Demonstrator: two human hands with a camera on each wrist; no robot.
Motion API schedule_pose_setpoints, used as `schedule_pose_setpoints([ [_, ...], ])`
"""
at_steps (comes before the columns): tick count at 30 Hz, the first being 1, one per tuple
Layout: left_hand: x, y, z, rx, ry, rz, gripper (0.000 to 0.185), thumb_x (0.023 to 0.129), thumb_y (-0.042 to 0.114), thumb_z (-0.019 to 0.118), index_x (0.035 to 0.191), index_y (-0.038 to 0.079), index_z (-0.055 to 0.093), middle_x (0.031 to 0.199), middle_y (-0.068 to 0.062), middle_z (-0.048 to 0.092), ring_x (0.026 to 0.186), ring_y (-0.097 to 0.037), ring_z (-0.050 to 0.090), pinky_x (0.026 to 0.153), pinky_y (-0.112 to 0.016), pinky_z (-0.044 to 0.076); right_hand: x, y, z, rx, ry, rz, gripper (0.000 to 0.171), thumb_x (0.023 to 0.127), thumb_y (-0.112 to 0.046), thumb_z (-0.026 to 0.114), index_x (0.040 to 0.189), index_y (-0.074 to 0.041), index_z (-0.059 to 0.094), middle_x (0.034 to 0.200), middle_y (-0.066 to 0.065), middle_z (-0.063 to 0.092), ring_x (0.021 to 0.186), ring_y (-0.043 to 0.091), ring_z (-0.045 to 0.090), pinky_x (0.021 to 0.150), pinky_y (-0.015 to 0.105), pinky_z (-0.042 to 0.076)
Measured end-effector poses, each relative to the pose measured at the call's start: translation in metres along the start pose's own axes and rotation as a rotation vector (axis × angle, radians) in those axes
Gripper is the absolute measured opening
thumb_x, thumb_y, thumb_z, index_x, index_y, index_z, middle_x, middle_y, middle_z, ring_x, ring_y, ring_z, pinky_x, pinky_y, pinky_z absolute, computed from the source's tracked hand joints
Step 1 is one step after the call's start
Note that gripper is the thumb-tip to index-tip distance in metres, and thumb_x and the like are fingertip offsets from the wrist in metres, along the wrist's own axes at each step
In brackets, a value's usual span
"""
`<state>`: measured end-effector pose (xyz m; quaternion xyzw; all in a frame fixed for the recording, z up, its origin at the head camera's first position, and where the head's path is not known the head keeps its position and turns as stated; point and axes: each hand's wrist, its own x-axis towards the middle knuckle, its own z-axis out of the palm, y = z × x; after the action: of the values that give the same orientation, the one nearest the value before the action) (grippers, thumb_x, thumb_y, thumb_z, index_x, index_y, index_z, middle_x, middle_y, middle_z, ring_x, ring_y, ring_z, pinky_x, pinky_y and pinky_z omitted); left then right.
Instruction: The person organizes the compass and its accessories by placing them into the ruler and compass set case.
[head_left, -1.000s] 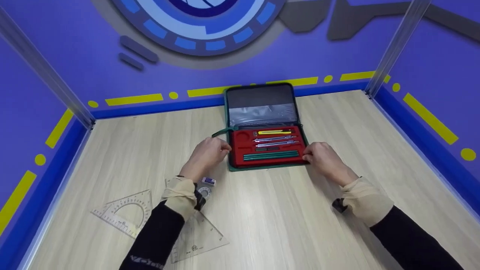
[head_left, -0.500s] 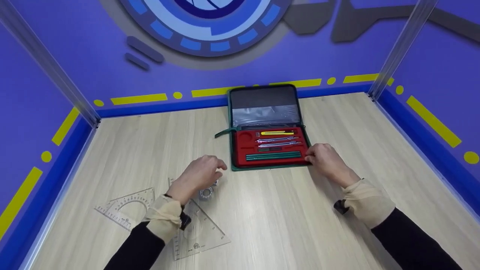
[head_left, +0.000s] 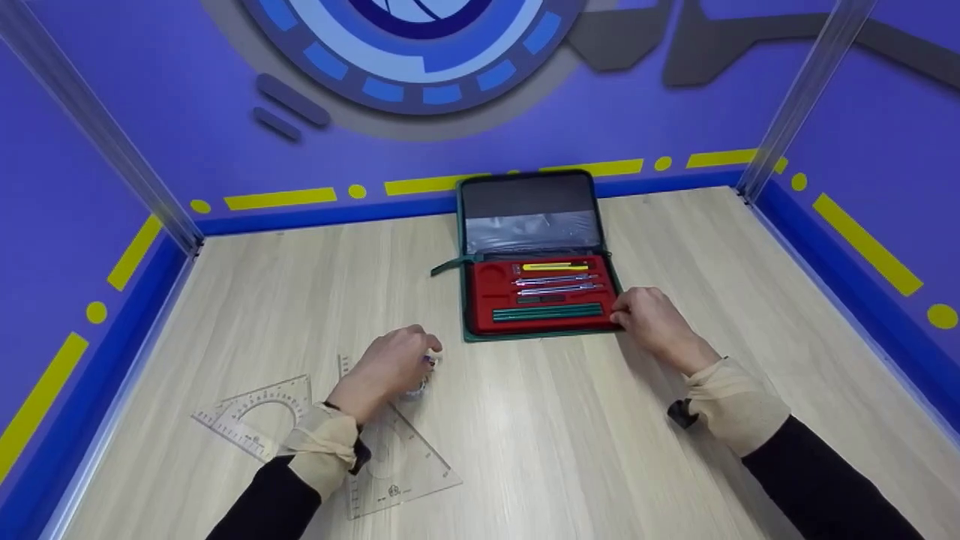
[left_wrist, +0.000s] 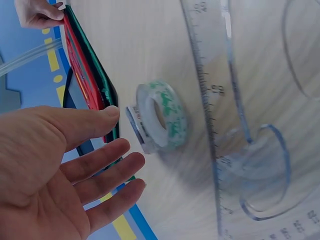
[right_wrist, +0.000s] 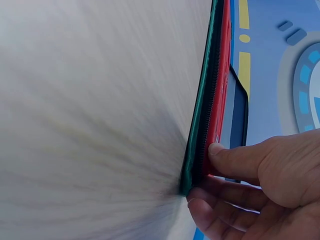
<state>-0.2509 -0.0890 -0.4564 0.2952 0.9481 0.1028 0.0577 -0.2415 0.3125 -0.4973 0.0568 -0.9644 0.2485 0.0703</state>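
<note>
Two hands split now: my left hand point(head_left: 390, 367) gone from case edge, fingers loose over tape roll point(left_wrist: 161, 122) beside set square point(head_left: 394, 457), nothing gripped yet. Drawing case point(head_left: 541, 296) lies open ahead; my right hand point(head_left: 651, 322) pinches its near-right corner, steadying.

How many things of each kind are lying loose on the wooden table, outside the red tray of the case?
Clear plastic drawing tools: 2, a protractor set square and a triangle set square.
Tape rolls: 1, the roll of tape beside the open left hand.
Open zip cases: 1, the green case, its edge held by the right hand.
Total: 4.
</note>
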Motion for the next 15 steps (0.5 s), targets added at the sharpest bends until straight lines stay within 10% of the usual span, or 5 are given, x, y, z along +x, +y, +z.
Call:
schedule_pose_setpoints([
  [15,0.0018,-0.007,0.0095,0.011,0.008,0.004,0.014,0.089,0.005,0.077,0.103,0.005,0.078,0.099,-0.013,0.067,0.092,-0.032,0.067,0.077,-0.051,0.056,-0.0002,-0.0018,0.0004,0.009,0.005,0.01,0.008,0.091,0.002,0.073,0.083,0.0,0.077,0.086,0.012,0.074,0.085,0.031,0.068,0.081,0.051,0.054],
])
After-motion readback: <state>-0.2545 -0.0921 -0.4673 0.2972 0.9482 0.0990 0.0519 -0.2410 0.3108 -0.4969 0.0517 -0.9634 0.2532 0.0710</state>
